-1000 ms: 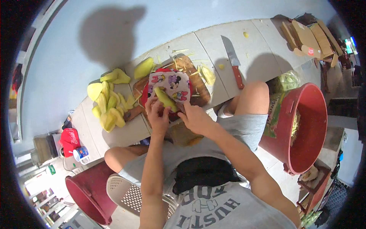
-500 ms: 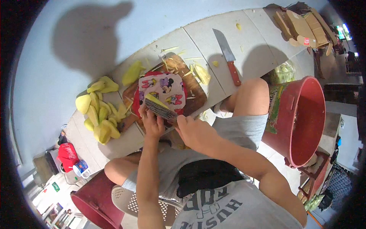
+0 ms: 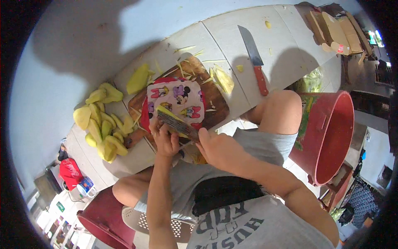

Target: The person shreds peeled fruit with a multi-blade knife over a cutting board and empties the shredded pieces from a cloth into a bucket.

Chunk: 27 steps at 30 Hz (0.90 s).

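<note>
My left hand (image 3: 166,142) is closed round a pale yellow-green peeled fruit piece (image 3: 163,109), mostly covered by the blade. Gripped in my right hand (image 3: 217,150) is a knife (image 3: 181,124), its dark, streaked blade lying along the fruit. Both hands are at the near edge of a cartoon-print cloth (image 3: 176,97) with a red border. Under the cloth is a wooden chopping board (image 3: 215,106) scattered with thin pale shreds. Left of the board lies a pile of peeled yellow-green pieces (image 3: 96,120), and a larger piece (image 3: 138,79) sits at its far left corner.
A red-handled knife (image 3: 253,54) lies on the tiled surface (image 3: 219,35) beyond my right knee. At the right stands a red tub (image 3: 317,137); another tub (image 3: 110,216) is at lower left. Cardboard (image 3: 333,31) is far right; a mug (image 3: 86,186) is left.
The view has shifted slightly, and the wall shadow has grown larger. The knife blade shows at a somewhat different angle against the fruit. Both hands keep their holds.
</note>
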### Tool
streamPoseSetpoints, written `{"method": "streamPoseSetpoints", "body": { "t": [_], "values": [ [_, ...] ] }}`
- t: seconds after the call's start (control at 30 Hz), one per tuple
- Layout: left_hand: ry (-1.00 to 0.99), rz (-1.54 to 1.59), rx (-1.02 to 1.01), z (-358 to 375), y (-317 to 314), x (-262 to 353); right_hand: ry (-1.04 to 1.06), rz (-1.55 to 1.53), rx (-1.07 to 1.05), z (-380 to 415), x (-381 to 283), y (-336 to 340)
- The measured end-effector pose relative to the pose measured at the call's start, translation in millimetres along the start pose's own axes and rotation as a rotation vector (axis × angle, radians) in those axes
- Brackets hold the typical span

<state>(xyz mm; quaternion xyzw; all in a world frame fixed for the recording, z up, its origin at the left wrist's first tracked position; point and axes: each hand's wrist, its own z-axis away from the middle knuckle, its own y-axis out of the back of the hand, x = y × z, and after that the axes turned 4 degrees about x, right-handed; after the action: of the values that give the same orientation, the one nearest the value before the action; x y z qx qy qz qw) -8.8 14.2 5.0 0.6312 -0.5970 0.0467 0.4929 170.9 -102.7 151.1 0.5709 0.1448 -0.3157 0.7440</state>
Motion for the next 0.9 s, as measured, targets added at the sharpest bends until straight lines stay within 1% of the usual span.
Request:
{"method": "streamPoseSetpoints", "body": {
  "t": [0.03, 0.1, 0.17, 0.27, 0.43, 0.57, 0.63, 0.67, 0.7, 0.73, 0.87, 0.9],
  "values": [
    [-0.008, 0.034, 0.019, 1.1, 1.3, 1.3, 0.019, -0.007, 0.029, -3.8, 3.9, -8.0],
    [-0.018, 0.024, 0.001, -1.4, 3.4, 3.2, 0.014, 0.009, 0.014, -21.9, 12.9, -25.7],
    [-0.044, 0.006, 0.001, -8.8, 3.1, 1.5, 0.026, 0.035, 0.016, -30.0, 17.1, -28.2],
    [-0.011, 0.048, 0.016, -8.0, -1.7, 3.7, 0.016, 0.082, 0.007, -12.8, 5.0, -1.7],
    [-0.001, -0.032, -0.051, 2.8, 3.4, -1.5, -0.005, 0.022, -0.054, 22.0, -14.5, 23.2],
    [-0.015, -0.024, -0.041, 9.5, 1.7, -9.2, -0.002, 0.049, -0.052, 19.0, -9.5, 14.8],
    [-0.057, -0.076, -0.071, 18.4, 1.2, -14.7, 0.056, 0.020, 0.046, 10.2, -3.1, 7.2],
    [-0.070, -0.093, -0.083, 19.7, 2.3, -13.8, 0.053, 0.015, 0.039, -1.1, 4.1, -8.1],
    [-0.019, -0.039, -0.065, 11.7, 3.3, -6.9, 0.041, 0.019, 0.041, -19.2, 14.0, -29.6],
    [0.027, 0.013, -0.045, 5.9, 4.6, -1.5, 0.032, 0.024, 0.047, -29.1, 15.8, -36.9],
    [0.009, 0.064, -0.017, 2.6, 3.9, 1.9, -0.014, 0.024, 0.004, -20.9, 10.6, -30.0],
    [0.007, 0.017, -0.015, 0.9, 2.9, 1.9, -0.009, 0.025, -0.001, -14.1, 6.1, -19.0]
  ]
}}
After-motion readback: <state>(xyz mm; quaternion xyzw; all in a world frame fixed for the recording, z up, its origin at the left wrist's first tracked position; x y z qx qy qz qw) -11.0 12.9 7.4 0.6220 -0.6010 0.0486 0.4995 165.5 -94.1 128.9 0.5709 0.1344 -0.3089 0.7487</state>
